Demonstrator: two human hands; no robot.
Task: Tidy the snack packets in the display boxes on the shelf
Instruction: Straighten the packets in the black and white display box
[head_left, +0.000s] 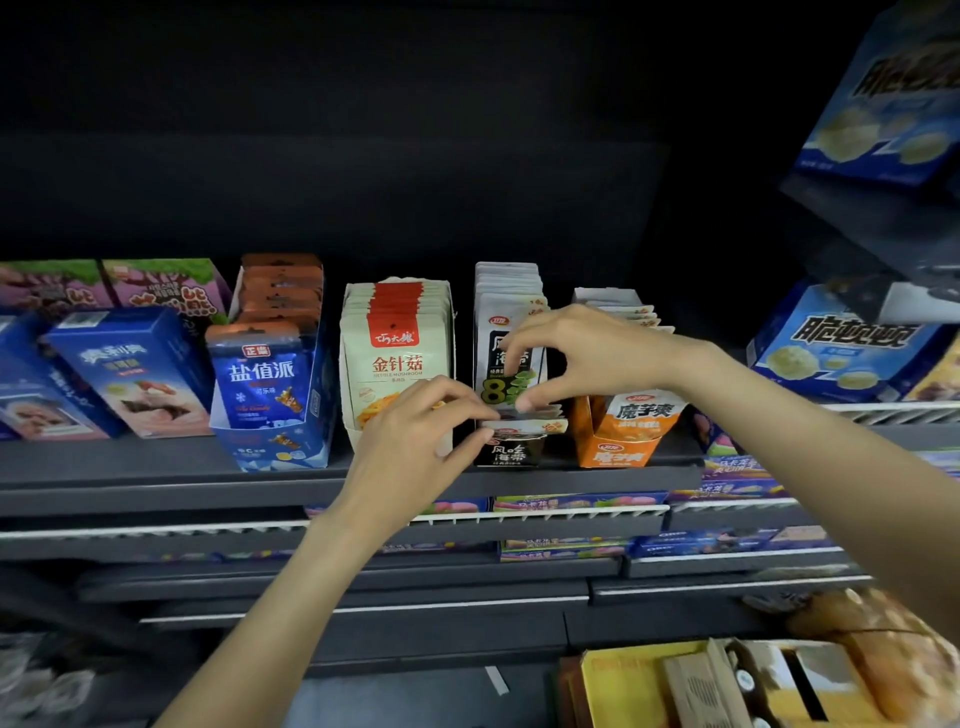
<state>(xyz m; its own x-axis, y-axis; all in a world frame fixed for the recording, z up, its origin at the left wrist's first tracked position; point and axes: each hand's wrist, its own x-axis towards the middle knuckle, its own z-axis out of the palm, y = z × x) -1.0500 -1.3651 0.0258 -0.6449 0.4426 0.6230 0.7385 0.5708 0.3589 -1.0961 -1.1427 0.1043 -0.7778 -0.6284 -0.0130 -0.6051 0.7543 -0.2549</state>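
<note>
A dark shelf (156, 475) carries a row of display boxes (621, 436).

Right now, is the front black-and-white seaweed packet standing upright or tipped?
Tipped: the front black-and-white seaweed packet leans back on its row, pinched by both hands.

Dimly lit overall, with light falling from the front onto the packets (397, 358) and both forearms. Sank to near black above the shelf (156, 475) and behind it. Bent outward at the edges by the wide lens. Blurred toward the corners, sharpest near centre.
</note>
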